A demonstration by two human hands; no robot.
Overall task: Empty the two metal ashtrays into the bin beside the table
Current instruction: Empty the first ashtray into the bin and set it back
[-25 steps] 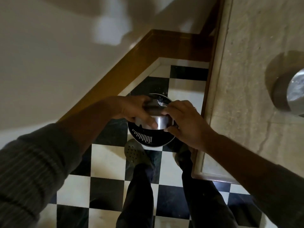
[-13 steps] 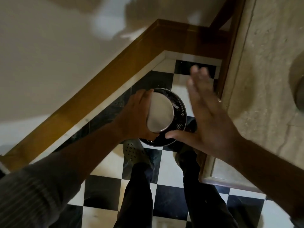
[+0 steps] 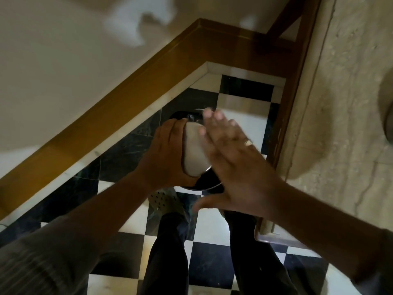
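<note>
Your left hand (image 3: pixel 163 158) grips 1 metal ashtray (image 3: pixel 194 154), tipped base-up over the black bin (image 3: pixel 204 184) on the checkered floor beside the table (image 3: pixel 340 103). Your right hand (image 3: pixel 236 165), flat with fingers spread, now covers part of the base; half a second ago it hovered clear, and 1 second ago both hands held the ashtray. That looks like tapping residue loose. The other ashtray is barely visible at the right edge.

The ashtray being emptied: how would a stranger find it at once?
Start at the checkered floor in the corner beside the stone table. Over the dark bin there, the left hand grips the ashtray: the only pale metal round, turned bottom-up.
</note>
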